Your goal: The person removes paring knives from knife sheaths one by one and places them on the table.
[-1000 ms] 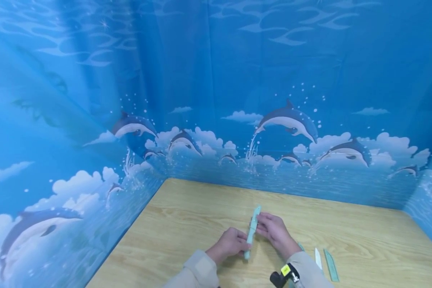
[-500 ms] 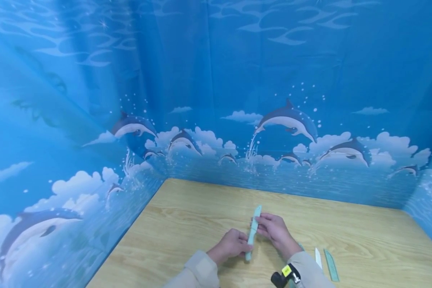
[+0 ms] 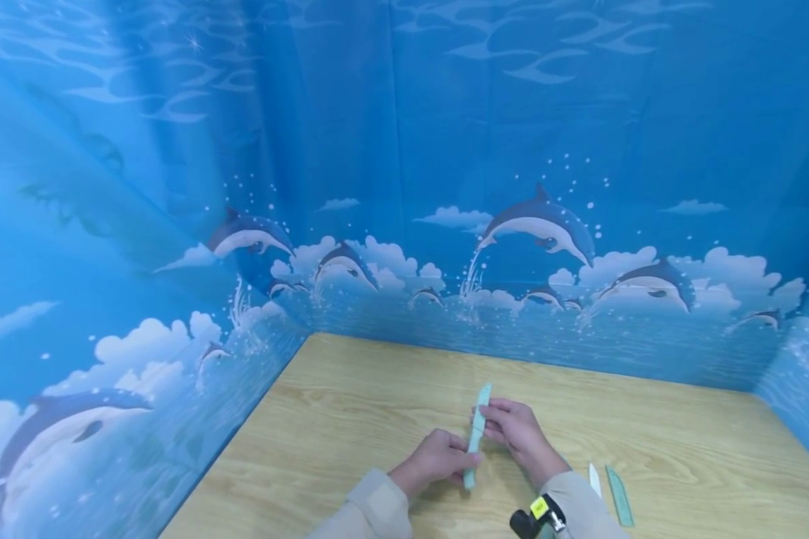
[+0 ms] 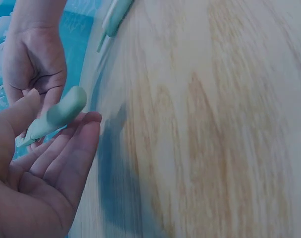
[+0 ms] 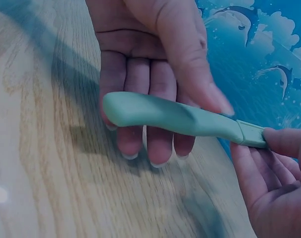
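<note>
A mint-green knife (image 3: 477,429) in a matching sheath (image 5: 253,134) is held above the table, its smooth, curved handle (image 5: 150,113) toward the person. My right hand (image 3: 517,433) pinches the sheath end between thumb and fingers. At the handle, my left hand (image 3: 438,458) has its fingers stretched underneath and its thumb over the top. The left wrist view shows the rounded handle butt (image 4: 74,101) just above the left fingertips. The blade is hidden inside the sheath.
Right of the right forearm, a white blade (image 3: 595,480) and a loose green sheath (image 3: 619,495) lie on the wooden table (image 3: 350,404). The sleeve partly covers the things there. A blue dolphin-print curtain (image 3: 404,224) stands behind and to the left.
The knife has shifted slightly right, its handle end most of all. My left hand has moved a little right with it; my right hand stays nearly in place.
</note>
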{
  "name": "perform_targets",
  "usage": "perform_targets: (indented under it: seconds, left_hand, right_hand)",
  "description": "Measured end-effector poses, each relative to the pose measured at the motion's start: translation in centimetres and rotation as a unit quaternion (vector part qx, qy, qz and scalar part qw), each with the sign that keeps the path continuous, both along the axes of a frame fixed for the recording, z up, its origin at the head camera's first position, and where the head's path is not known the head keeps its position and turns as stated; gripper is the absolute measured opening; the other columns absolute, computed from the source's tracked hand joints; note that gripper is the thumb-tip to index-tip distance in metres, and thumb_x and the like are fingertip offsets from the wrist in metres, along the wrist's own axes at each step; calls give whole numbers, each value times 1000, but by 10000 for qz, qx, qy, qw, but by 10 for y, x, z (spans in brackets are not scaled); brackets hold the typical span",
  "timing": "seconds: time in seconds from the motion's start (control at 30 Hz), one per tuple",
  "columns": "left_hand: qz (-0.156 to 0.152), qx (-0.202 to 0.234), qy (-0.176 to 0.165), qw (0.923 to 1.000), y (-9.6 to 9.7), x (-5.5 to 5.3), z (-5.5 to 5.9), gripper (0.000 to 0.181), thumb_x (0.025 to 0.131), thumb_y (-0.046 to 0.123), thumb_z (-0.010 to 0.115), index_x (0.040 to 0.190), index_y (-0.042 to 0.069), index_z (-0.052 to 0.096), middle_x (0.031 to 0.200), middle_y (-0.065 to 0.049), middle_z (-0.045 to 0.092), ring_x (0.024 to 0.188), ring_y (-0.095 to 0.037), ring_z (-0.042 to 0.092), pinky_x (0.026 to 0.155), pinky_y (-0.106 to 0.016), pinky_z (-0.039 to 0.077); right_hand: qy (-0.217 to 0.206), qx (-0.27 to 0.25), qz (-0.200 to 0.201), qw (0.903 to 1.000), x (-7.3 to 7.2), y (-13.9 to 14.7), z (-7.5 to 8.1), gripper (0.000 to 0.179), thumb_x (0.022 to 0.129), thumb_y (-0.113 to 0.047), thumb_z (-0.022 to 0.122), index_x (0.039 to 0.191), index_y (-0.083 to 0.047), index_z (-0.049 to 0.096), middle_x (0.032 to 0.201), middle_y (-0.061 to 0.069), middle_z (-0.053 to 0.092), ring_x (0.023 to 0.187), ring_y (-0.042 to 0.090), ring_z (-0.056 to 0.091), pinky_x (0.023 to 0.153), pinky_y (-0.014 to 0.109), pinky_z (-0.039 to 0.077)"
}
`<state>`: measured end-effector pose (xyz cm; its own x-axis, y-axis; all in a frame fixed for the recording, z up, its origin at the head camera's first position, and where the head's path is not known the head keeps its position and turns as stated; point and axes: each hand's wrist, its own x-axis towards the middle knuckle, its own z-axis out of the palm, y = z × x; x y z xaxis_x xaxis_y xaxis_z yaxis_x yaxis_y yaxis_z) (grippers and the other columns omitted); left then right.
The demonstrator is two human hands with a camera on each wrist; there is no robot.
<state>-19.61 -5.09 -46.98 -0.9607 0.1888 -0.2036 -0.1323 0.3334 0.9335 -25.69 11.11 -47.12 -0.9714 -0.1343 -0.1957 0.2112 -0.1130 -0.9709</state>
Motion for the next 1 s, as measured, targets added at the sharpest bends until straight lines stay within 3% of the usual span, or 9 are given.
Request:
perform_targets:
  seconds: [0.2,0.4,0.7,1.0]
  left_hand:
    - [-58,139,-160,9998,0,-1,-3,19,87,18,73,96,1,70,77,-5,69,69,-20,69,66,-34,62]
    - [-305,730,-440,9959,-2,-2,-8,19,89,16,70,97,-1,70,84,-10,73,78,-23,72,70,-33,62]
    - [-788,1906,-1024,9731,-8,-4,-7,31,93,19,65,110,-8,65,101,-20,71,95,-29,71,83,-37,60]
    - [-1182,2474,-1414,9512,-16,1,-6,37,96,18,60,119,-10,60,110,-24,68,100,-30,68,88,-38,58]
  right_hand:
    - [-109,-166,59,9998,-1,3,-1,37,94,-4,60,126,13,51,113,25,66,95,29,70,82,32,60]
    - [-135,-127,212,9996,-1,7,3,39,94,-8,61,127,11,51,115,23,66,96,27,70,85,32,59]
    - [-111,-170,454,9988,0,12,6,43,95,-10,61,130,11,48,113,20,68,95,23,70,86,31,58]
    - [-131,-208,781,9966,5,17,6,48,95,-13,61,132,13,44,113,19,68,97,22,70,87,31,58]
